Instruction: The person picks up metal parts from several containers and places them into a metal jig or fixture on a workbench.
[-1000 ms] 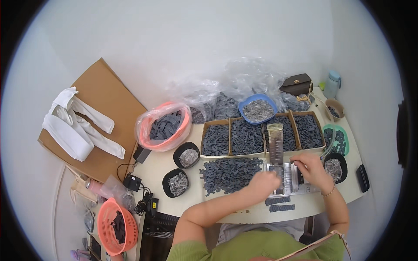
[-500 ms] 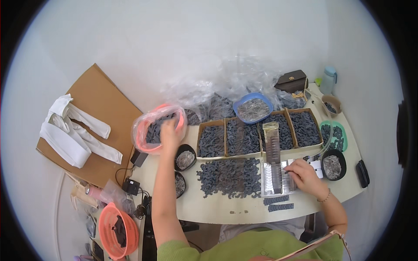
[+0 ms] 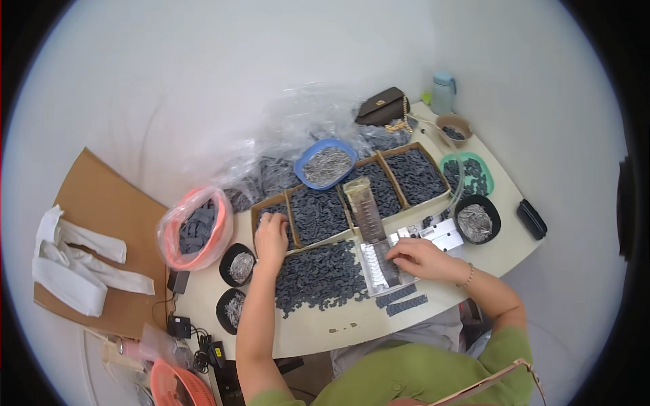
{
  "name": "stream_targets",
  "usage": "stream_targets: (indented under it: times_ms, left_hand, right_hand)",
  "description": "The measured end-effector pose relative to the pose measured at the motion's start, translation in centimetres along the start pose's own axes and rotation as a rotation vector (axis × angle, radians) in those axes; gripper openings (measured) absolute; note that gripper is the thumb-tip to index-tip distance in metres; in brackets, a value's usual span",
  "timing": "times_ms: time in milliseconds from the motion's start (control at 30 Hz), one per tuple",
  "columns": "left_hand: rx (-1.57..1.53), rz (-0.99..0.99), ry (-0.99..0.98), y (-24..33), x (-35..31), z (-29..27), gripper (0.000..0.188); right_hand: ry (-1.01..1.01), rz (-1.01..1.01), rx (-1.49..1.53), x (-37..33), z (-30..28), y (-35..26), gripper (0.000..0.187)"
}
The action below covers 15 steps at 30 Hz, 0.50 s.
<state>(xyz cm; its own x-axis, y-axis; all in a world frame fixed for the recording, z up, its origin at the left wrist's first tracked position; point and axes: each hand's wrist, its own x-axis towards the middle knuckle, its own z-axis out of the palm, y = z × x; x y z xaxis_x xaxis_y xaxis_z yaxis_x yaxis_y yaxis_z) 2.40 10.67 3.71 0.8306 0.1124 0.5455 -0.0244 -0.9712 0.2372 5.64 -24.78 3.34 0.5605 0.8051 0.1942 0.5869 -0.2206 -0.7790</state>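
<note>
Four boxes (image 3: 393, 180), left hand (image 3: 272, 237) at eight-o'clock one; one rack (image 3: 367, 211), long axis toward eleven, right hand (image 3: 424, 259) alongside; grips unclear.

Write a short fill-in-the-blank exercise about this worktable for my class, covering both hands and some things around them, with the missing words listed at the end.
1. In the row of four open compartments, the left hand is at the one farthest to the ____.
2. The right hand is at the jig, and a ____ circles its wrist.
3. The tray of metal pins by the compartments' back edge is coloured ____.
4. A garment coloured ____ lies on the brown board.

Missing words: left; bracelet; blue; white.
</note>
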Motion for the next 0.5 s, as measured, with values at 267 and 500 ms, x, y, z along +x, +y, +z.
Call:
stream_targets:
  times_ms: [267, 500]
  left_hand:
    - [-0.369, 0.426, -0.253, 13.3, -9.4, 1.5, 0.019]
    - [-0.268, 0.568, -0.182, 13.7, -11.0, 1.5, 0.026]
  right_hand:
    - [0.015, -0.084, 0.012, 0.3, 0.7, 0.5, 0.020]
    - [0.112, -0.119, -0.039, 0.4, -0.1, 0.3, 0.022]
